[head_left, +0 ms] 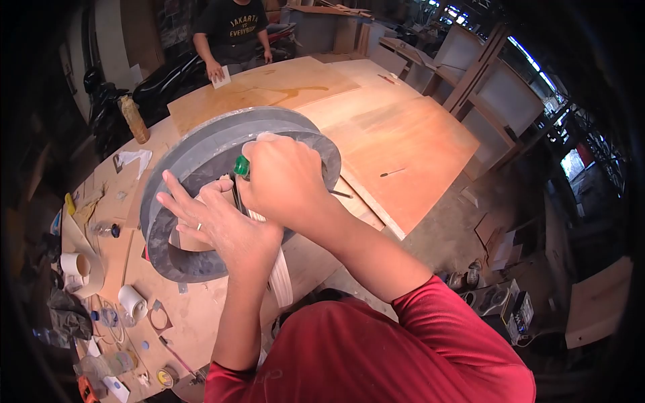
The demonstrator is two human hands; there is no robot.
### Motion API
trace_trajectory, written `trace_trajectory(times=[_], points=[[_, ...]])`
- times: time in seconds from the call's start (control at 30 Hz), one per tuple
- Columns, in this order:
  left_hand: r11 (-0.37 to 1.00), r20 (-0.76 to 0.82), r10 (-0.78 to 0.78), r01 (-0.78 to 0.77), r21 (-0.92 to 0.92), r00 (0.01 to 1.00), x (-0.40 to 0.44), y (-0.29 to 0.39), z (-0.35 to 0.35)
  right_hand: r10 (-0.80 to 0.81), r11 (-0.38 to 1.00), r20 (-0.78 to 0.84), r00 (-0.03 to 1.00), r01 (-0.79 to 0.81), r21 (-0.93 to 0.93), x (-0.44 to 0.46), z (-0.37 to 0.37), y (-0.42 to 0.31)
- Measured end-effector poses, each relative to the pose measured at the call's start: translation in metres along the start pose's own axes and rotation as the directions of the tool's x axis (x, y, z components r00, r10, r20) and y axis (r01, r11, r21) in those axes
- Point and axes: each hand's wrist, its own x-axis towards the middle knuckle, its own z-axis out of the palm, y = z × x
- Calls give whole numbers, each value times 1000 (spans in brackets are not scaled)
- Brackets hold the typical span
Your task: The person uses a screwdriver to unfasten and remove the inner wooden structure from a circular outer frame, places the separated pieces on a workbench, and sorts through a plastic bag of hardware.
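A grey oval frame [158, 232] with a deep rim and an opening in it lies across the worktable. Inside it, my right hand [285, 178] is closed in a fist around a green-handled tool [242, 166]; only its green end shows, so its kind is unclear. Just left and below, my left hand [222, 218] has its outer fingers spread over the frame's opening. Its index finger is bent, with the tip near the green end, as if in a pinch; the thumb and whatever is held are hidden. Pale layered strips [282, 279] pass beneath my wrists.
Large wood panels [403, 154] cover the right side, with a small dark-handled tool [393, 172] on one. Across the table a person [232, 33] holds a pale block [220, 77]. Tape rolls [132, 302], a bottle [134, 121] and several small items lie at left.
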Motion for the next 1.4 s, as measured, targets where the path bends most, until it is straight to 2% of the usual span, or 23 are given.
trace_trajectory(times=[0.2,0.3,0.43,0.63,0.93,1.03,1.13,1.3,1.4], points=[[1000,-12,-4,4,2,1000,2,2,0,114,991,-121,986,-104,86,-7,13,-1],[1000,-49,22,-22,-7,999,-1,1,3,115,992,-146,983,-106,68,-8,18,-3],[1000,-30,-10,10,4,999,-1,5,3,117,988,-123,985,-103,114,-10,10,-8],[999,-50,-23,21,-28,998,-3,9,8,142,990,-135,981,-143,3,-8,10,-4],[999,-98,-26,22,-35,995,-6,13,13,227,974,-157,961,-224,39,-7,9,-3],[1000,-92,-26,24,-15,995,-7,14,14,247,969,-108,963,-243,52,-6,7,-3],[1000,-117,-4,1,-25,993,-6,16,14,213,977,-151,965,-208,49,-5,8,-4],[998,-108,-28,23,-51,994,-3,10,15,231,964,-111,967,-212,158,-4,5,-8],[995,-110,-60,50,-88,992,0,5,16,225,970,-102,969,-212,119,-1,5,-8]])
